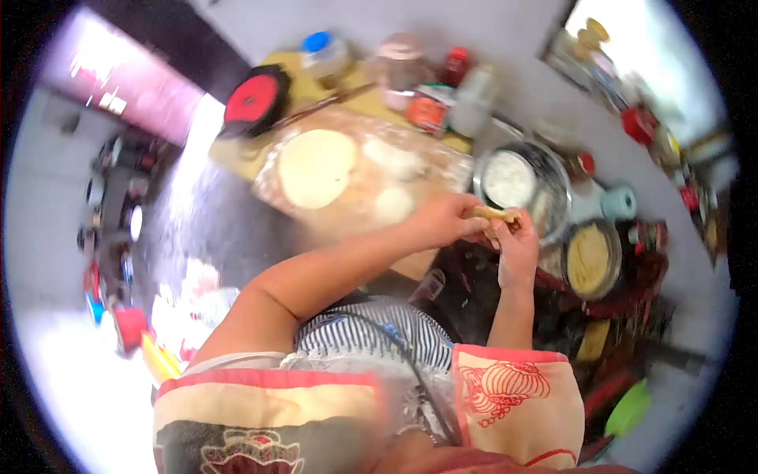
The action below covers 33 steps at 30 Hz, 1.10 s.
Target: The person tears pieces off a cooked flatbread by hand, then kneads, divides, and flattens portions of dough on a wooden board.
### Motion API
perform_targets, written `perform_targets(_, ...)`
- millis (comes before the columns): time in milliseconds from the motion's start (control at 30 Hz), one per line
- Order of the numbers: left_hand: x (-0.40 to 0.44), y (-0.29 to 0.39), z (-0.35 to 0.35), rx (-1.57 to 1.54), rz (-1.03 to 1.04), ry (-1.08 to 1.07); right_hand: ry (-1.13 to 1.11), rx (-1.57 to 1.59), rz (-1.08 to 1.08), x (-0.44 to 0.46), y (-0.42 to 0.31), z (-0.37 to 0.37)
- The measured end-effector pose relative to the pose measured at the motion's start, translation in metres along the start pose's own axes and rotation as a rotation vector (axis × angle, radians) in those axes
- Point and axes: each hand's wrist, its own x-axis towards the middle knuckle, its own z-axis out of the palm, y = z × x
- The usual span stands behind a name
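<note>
My left hand point(456, 223) and my right hand point(517, 246) meet in front of the large metal bowl. Both are closed on a tan piece of flatbread or dough point(493, 213); blur hides which it is. A floured wooden board point(347, 213) lies left of my hands. On it are a large round of rolled dough point(317, 168), a whitish elongated lump point(395, 160) and a small pale dough round point(393, 205). The metal bowl point(562, 182) just beyond my right hand has a container of white flour point(509, 178) in it.
At right stands a pot point(591, 259) with something yellow in it, near a light-blue roll point(618, 203). Behind the board are a red-and-black round pan-like item point(254, 101), a blue-lidded jar point(324, 57), a pink-lidded container point(400, 67) and a clear bottle point(474, 101).
</note>
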Motion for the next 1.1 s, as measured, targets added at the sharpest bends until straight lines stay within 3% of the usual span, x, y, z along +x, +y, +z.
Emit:
perform_targets(100,-0.087,0.031,-0.045,0.097,-0.078,0.226,-0.164,-0.134,0.034,-0.008,0.015,0.075)
perform_targets(133,-0.100,0.012,-0.062,-0.070,0.031,0.271,-0.225,-0.204,-0.009,-0.010,0.020,0.100)
perform_targets(200,-0.141,-0.003,-0.098,-0.046,-0.026,0.339,-0.322,-0.339,-0.105,-0.016,0.033,0.148)
perform_targets(333,-0.212,-0.015,-0.154,-0.119,-0.132,0.411,-0.467,-0.841,-0.529,-0.029,0.062,0.227)
perform_targets(400,-0.234,-0.047,-0.179,-0.473,-0.111,0.422,-0.535,-1.085,-0.790,-0.043,0.054,0.268)
perform_targets(467,-0.261,-0.069,-0.202,-0.660,0.041,0.342,-0.627,-1.063,-0.835,-0.048,0.057,0.299)
perform_targets(567,-0.278,-0.117,-0.232,-0.382,0.147,0.385,-0.732,-0.977,-0.838,-0.059,0.066,0.331)
perform_targets(633,-0.304,-0.084,-0.231,-0.683,-0.003,0.347,-0.758,-0.927,-0.851,-0.060,0.074,0.347)
perform_targets(733,-0.328,-0.074,-0.236,-0.258,0.050,0.618,-0.560,-0.763,-0.260,-0.060,0.105,0.358)
perform_targets(833,-0.350,-0.051,-0.230,0.026,0.146,0.771,-0.620,-0.707,-0.163,-0.056,0.110,0.374)
perform_targets(933,-0.370,-0.036,-0.234,0.619,0.113,0.958,-0.635,-0.612,-0.126,-0.063,0.089,0.398)
perform_targets(1033,-0.382,-0.022,-0.237,0.747,0.050,0.965,-0.598,-0.578,-0.256,-0.060,0.091,0.415)
perform_targets(1100,-0.381,-0.016,-0.238,0.601,0.021,0.994,-0.567,-0.698,-0.478,-0.063,0.085,0.427)
